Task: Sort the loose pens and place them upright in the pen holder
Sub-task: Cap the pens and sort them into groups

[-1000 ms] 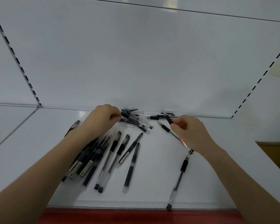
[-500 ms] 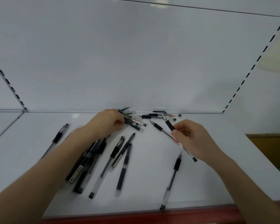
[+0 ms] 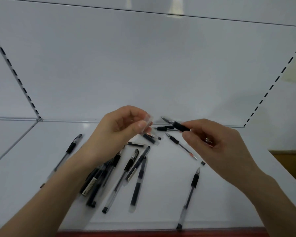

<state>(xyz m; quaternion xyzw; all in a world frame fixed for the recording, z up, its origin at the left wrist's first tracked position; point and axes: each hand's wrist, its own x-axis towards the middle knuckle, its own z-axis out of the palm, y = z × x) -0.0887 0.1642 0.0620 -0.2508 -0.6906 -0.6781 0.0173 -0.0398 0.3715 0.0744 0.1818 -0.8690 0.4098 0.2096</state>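
Observation:
Several black gel pens lie scattered on a white shelf. My left hand is raised above the pile and pinches a clear pen barrel between thumb and fingers. My right hand holds a capless pen part with a black grip, its tip pointing left toward the clear barrel. A bare refill with a black grip lies below my hands. One pen lies alone near the front edge, another pen at the left. No pen holder is in view.
The white back panel rises just behind the pens. Slotted uprights run at both sides. A red front edge strip borders the shelf. Small black caps lie loose near the refill.
My left hand has lifted off the pile with a clear barrel. My right hand has raised its pen part and turned it toward the left hand.

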